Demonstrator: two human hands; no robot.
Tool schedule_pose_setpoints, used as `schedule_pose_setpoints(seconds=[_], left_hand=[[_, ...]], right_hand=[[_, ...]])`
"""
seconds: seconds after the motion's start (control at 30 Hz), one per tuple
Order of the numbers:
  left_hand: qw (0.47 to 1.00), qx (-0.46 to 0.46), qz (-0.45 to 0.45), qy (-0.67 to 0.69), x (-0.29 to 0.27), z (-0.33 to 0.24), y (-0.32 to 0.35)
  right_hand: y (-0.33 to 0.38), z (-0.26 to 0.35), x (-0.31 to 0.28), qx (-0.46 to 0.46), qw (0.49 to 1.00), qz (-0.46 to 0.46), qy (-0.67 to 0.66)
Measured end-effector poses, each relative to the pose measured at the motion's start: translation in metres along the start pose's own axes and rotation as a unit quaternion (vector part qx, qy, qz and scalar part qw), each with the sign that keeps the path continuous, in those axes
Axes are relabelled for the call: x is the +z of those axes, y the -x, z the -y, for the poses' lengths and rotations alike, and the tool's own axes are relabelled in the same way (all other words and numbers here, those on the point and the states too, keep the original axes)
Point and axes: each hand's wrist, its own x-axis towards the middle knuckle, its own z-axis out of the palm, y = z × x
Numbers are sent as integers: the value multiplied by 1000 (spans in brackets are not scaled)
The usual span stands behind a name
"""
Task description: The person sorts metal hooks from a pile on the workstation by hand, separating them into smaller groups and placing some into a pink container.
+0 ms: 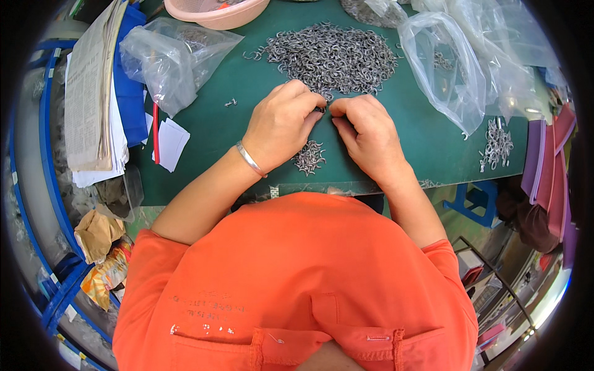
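My left hand [281, 123] and my right hand [366, 137] meet fingertip to fingertip over a green mat [223, 105]. Between them they pinch a small grey metal hook piece [321, 109], mostly hidden by the fingers. A big heap of the same grey metal hooks [331, 57] lies just beyond the hands. A smaller pile of hooks [308, 156] sits under my wrists, near the mat's front edge. A silver bracelet [249, 159] circles my left wrist.
Clear plastic bags lie at the back left [167, 59] and back right [448, 68]. A pink basin [216, 12] stands at the far edge. Stacked papers [93, 93], white slips [170, 142] and a red pen [155, 133] lie left. Another hook cluster [497, 145] lies right.
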Motion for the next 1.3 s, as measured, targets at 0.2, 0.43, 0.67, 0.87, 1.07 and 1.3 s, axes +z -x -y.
schedule_pose_setpoints(seconds=[0.2, 0.43, 0.67, 0.87, 1.07, 1.3], left_hand=[[1000, -20, -8, 18, -4, 6, 5], [998, -52, -17, 27, -8, 4, 6], [999, -19, -18, -28, -3, 6, 7], [999, -13, -3, -35, -9, 6, 10], [994, -91, -10, 54, -20, 11, 15], [996, -83, 27, 31, -21, 7, 18]], right_hand=[[6, 10, -4, 37, 998, -3, -54], [14, 21, 0, 19, 989, 25, -147], [-2, 14, 22, -35, 996, -63, -47], [-4, 6, 18, -11, 999, -38, 8], [-5, 13, 9, -10, 999, -41, 6], [-18, 19, 30, -46, 999, -5, 14]])
